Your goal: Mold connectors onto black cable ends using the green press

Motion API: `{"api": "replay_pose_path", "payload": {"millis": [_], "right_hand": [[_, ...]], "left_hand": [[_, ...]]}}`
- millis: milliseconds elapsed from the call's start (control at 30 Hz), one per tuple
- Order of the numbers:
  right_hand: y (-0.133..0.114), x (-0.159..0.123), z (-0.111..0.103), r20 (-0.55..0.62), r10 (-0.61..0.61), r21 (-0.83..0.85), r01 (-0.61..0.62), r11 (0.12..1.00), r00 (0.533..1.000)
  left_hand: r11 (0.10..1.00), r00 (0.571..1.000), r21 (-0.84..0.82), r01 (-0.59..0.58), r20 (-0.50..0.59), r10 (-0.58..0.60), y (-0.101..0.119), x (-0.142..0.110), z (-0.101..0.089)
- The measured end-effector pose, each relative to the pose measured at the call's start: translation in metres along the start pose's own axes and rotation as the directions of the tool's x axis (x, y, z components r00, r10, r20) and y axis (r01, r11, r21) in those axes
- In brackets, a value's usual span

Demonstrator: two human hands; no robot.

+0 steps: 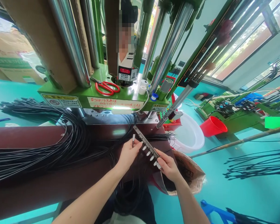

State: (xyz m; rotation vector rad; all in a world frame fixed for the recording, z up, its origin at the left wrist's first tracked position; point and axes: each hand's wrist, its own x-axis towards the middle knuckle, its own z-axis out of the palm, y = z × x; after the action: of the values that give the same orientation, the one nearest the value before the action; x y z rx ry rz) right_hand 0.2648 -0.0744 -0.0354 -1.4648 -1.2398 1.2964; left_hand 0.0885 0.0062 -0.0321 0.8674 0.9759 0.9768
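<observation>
My right hand (168, 165) grips the lower end of a narrow dark metal bar (146, 142), held at a slant above the bench edge. Several small silver-white connectors (148, 153) stick out along its lower side. My left hand (128, 153) is closed in a pinch on a cable connector (133, 137) with a pale metal tip pointing up. Its fingertips are close against the bar's middle; whether they touch it I cannot tell. Black cables (130, 121) run behind both hands, and more hang in a loop below them.
A green press (84, 100) with steel columns stands ahead, red-handled scissors (107, 88) on its ledge. A thick bundle of black cables (67, 149) covers the brown bench (30, 135) at left. An open paper sack (198, 177), white tub (193, 133) and red bucket (213, 126) are right. A person is behind the press.
</observation>
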Motion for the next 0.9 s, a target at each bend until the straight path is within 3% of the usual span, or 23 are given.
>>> {"api": "replay_pose_path", "payload": {"millis": [100,233,400,533,667,900], "right_hand": [[-0.003,0.0,0.001,-0.007,0.065,0.073,-0.065,0.995,0.998],[-0.009,-0.001,0.0,-0.044,0.124,0.126,-0.118,0.985,0.991],[-0.01,-0.001,-0.002,-0.004,0.124,0.091,-0.123,0.988,0.992],[-0.008,0.001,-0.006,0.029,0.119,0.078,-0.121,0.99,0.992],[-0.006,0.003,-0.009,0.075,0.093,0.053,-0.097,0.994,0.993],[-0.007,0.004,-0.009,0.171,0.007,-0.045,0.001,0.999,0.985]], "left_hand": [[0.999,1.0,0.033,-0.016,0.024,0.016,0.003,0.0,-0.002],[0.996,0.997,0.064,0.059,0.052,-0.062,0.01,0.0,-0.005],[0.981,0.978,0.17,0.092,0.172,-0.121,0.015,-0.001,-0.008],[0.973,0.958,0.141,0.182,0.199,-0.208,0.016,0.002,-0.012],[0.973,0.925,0.127,0.194,0.307,-0.224,0.016,0.004,-0.018],[0.972,0.944,0.139,0.191,0.245,-0.221,0.018,0.004,-0.02]]}}
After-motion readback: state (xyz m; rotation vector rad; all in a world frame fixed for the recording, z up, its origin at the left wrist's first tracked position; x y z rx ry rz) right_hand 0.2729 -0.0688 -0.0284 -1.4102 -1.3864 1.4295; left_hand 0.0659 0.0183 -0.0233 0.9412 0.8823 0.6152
